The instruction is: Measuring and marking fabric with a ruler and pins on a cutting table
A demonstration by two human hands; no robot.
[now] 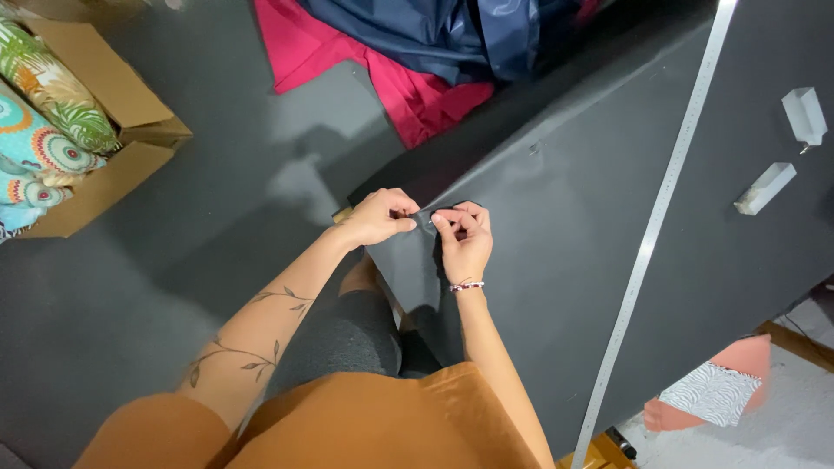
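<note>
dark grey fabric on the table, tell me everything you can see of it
The dark grey fabric looks smooth and matte, spread flat over the table with one corner hanging off the edge toward the person. Both hands pinch that corner: the left hand and the right hand meet at a small fold. A long metal ruler lies across it, and two clear plastic blocks rest on its far side.

Long metal ruler (662,208), cardboard box (109,87) of patterned fabric rolls (39,130), red cloth (391,78), navy cloth (443,30)

We see a table (556,260) covered with dark grey fabric (521,200), a long metal ruler (651,234) across it, two clear blocks (786,152) at two o'clock.
</note>
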